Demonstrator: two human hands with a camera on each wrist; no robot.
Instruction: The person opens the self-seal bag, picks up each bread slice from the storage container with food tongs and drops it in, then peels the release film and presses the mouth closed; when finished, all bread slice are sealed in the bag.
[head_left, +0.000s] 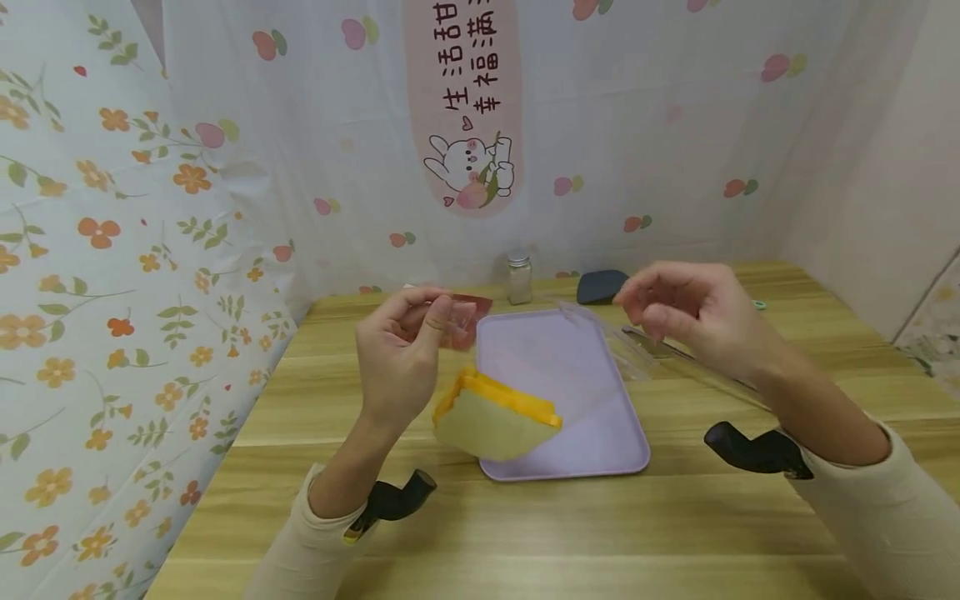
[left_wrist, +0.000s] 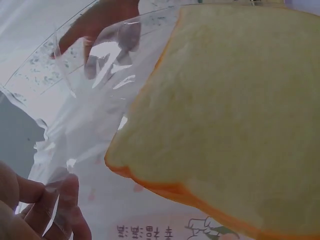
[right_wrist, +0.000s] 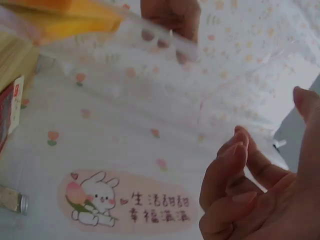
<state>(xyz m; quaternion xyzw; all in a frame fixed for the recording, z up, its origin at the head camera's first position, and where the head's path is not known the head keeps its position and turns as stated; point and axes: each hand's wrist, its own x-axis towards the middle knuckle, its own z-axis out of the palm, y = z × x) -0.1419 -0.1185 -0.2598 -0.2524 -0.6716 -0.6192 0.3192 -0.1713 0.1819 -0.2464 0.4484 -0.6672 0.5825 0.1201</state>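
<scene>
A bread slice (head_left: 495, 425) with a pale face and an orange-yellow crust hangs tilted in the air over the left part of the tray, inside or behind a clear plastic bag (left_wrist: 80, 140). My left hand (head_left: 397, 358), left of the bread, pinches the bag's film between thumb and fingers. To the right, my right hand (head_left: 697, 321) is raised over the table with fingers loosely bent. In the right wrist view its thumb stands apart from the fingers, close to the film. Whether it touches the film is hard to see.
The lilac tray (head_left: 540, 358) lies on the wooden table. Behind it stand a small lidded jar (head_left: 519, 282) and a dark blue-grey object (head_left: 602, 286). A red packet (head_left: 477, 303) lies behind my left hand. A long thin metal tool (head_left: 723, 379) lies beneath my right forearm.
</scene>
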